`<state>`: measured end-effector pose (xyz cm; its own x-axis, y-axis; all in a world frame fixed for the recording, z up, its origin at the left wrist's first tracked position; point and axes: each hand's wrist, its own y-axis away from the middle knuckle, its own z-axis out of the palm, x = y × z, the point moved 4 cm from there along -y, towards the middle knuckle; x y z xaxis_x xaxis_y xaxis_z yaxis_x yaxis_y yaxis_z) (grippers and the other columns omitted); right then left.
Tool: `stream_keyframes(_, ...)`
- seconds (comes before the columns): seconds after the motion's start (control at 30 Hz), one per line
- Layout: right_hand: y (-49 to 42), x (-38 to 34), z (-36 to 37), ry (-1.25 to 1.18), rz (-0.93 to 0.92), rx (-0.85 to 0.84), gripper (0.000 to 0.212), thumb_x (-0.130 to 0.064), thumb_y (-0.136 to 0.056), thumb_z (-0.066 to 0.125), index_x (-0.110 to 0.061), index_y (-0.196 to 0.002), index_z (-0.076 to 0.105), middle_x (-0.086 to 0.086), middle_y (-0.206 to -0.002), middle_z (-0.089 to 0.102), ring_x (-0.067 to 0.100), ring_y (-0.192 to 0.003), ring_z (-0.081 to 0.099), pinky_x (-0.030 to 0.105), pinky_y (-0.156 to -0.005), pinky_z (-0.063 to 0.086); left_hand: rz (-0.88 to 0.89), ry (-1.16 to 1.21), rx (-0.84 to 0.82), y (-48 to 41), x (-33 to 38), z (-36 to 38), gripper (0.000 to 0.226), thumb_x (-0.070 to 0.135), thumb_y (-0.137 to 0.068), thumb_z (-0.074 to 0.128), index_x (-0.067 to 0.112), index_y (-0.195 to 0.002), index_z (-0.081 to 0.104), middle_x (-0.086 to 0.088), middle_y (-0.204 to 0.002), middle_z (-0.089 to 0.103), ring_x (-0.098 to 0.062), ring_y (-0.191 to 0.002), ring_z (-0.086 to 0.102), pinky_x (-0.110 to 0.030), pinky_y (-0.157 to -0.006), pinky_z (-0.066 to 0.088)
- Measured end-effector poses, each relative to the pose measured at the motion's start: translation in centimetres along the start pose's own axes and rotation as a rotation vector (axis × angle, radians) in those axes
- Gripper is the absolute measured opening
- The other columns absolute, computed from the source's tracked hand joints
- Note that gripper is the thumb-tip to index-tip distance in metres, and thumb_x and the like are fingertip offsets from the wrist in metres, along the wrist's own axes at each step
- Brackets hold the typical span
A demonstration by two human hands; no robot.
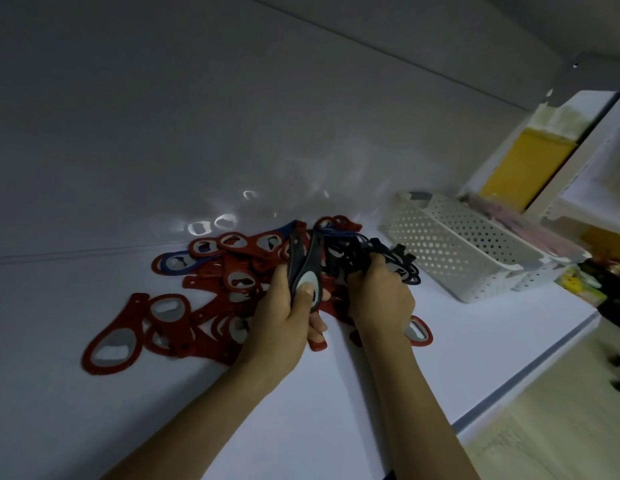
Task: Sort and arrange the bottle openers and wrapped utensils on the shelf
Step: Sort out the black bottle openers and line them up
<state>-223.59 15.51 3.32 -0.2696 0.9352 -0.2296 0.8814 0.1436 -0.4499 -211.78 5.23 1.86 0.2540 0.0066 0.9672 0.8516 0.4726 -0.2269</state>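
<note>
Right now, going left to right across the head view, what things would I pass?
Red bottle opener → left hand gripping dark openers → right hand gripping black openers → white perforated basket → yellow packet.

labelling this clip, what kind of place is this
Probably a shop or stockroom: a heap of red bottle openers on a white shelf, a perforated white basket beside it, and yellow packets in the next bay.

We are counting one heap of bottle openers (239, 282): red openers (111, 344), well over ten, overlapping; blue openers (173, 265), at least two; black openers (306, 268), several; white perforated baskets (440, 247), two.
</note>
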Motion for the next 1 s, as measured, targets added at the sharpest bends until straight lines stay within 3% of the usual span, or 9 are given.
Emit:
stream_keyframes(0.13, 0.0, 0.9, 0.0, -0.083, 0.029, -0.001, 0.016, -0.018, -0.092, 0.049, -0.01, -0.1, 0.061, 0.009, -0.087, 0.067, 0.029, -0.075, 0.061, 0.03, -0.058, 0.036, 0.011, 0.043, 0.06, -0.3, -1.0, -0.5, 0.022, 0.021, -0.099, 0.042, 0.04, -0.108, 0.049, 0.002, -0.077, 0.067, -0.014, -0.062, 0.066, -0.025, -0.059, 0.054)
stream_keyframes(0.23, 0.6, 1.3, -1.0, -0.532, 0.097, 0.082, 0.019, -0.024, -0.093, 0.052, -0.011, -0.088, 0.066, 0.003, -0.073, 0.067, 0.02, -0.067, 0.063, 0.028, -0.056, 0.042, 0.006, 0.069, 0.055, -0.4, -1.1, -0.3, 0.026, 0.023, -0.099, 0.041, 0.047, -0.107, 0.045, 0.013, -0.077, 0.068, -0.012, -0.069, 0.069, -0.025, -0.064, 0.054)
stream_keyframes(0.33, 1.9, -0.1, -2.2, -0.921, 0.026, 0.065, 0.021, -0.021, -0.092, 0.058, -0.012, -0.075, 0.066, -0.003, -0.059, 0.064, 0.005, -0.052, 0.058, 0.016, -0.047, 0.042, -0.005, 0.131, 0.058, -0.4, -0.9, -0.1, 0.03, 0.019, -0.1, 0.039, 0.047, -0.11, 0.043, 0.008, -0.089, 0.068, -0.011, -0.076, 0.071, -0.019, -0.064, 0.055)
stream_keyframes(0.43, 2.9, -1.9, -3.1, -1.173, -0.085, -0.026, 0.013, -0.014, -0.092, 0.06, -0.014, -0.083, 0.07, -0.01, -0.069, 0.07, -0.001, -0.062, 0.064, 0.008, -0.054, 0.045, -0.017, 0.202, 0.06, -0.4, -0.6, 0.0, 0.025, 0.02, -0.099, 0.042, 0.036, -0.117, 0.045, 0.005, -0.104, 0.066, -0.009, -0.086, 0.07, -0.019, -0.069, 0.055)
stream_keyframes(0.57, 3.9, -3.5, -3.1, -1.063, -0.297, -0.038, 0.015, -0.01, -0.091, 0.06, -0.017, -0.097, 0.072, -0.013, -0.08, 0.071, 0.004, -0.075, 0.066, 0.011, -0.063, 0.048, -0.055, 0.244, 0.059, -0.5, -0.2, -0.3, 0.025, 0.036, -0.088, 0.054, 0.041, -0.111, 0.047, 0.003, -0.112, 0.066, -0.013, -0.1, 0.067, -0.031, -0.082, 0.056)
stream_keyframes(0.63, 4.3, -4.0, -3.0, -0.945, -0.408, -0.017, 0.018, -0.01, -0.089, 0.063, -0.022, -0.1, 0.071, -0.017, -0.085, 0.069, 0.001, -0.078, 0.064, 0.01, -0.066, 0.048, -0.097, 0.273, 0.075, -0.5, -0.3, -0.5, 0.044, 0.046, -0.078, 0.056, 0.035, -0.12, 0.046, 0.0, -0.113, 0.066, -0.015, -0.101, 0.066, -0.033, -0.084, 0.056)
stream_keyframes(0.77, 4.1, -4.0, -2.4, -0.963, -0.528, -0.089, 0.021, -0.019, -0.083, 0.071, -0.023, -0.103, 0.071, -0.012, -0.09, 0.069, 0.006, -0.083, 0.063, 0.014, -0.071, 0.049, -0.16, 0.35, 0.094, -0.6, -0.6, -0.9, 0.046, 0.035, -0.09, 0.053, 0.028, -0.133, 0.041, -0.003, -0.116, 0.064, -0.014, -0.097, 0.068, -0.029, -0.079, 0.057)
stream_keyframes(0.87, 3.8, -4.2, -1.9, -1.145, -0.477, -0.289, 0.024, -0.023, -0.076, 0.073, -0.016, -0.1, 0.073, -0.003, -0.095, 0.069, 0.014, -0.092, 0.064, 0.025, -0.08, 0.052, -0.229, 0.434, 0.122, -0.9, -0.7, -1.5, 0.033, 0.023, -0.098, 0.042, 0.025, -0.132, 0.043, -0.009, -0.114, 0.063, -0.018, -0.092, 0.069, -0.029, -0.072, 0.057)
stream_keyframes(1.0, 3.6, -4.0, -1.5, -1.235, -0.391, -0.363, 0.015, -0.017, -0.084, 0.066, -0.011, -0.096, 0.072, 0.003, -0.092, 0.071, 0.02, -0.086, 0.068, 0.029, -0.077, 0.055, -0.189, 0.275, 0.13, -1.5, 0.1, -2.8, 0.035, 0.018, -0.1, 0.037, 0.02, -0.135, 0.043, -0.007, -0.112, 0.065, -0.018, -0.089, 0.07, -0.026, -0.068, 0.056)
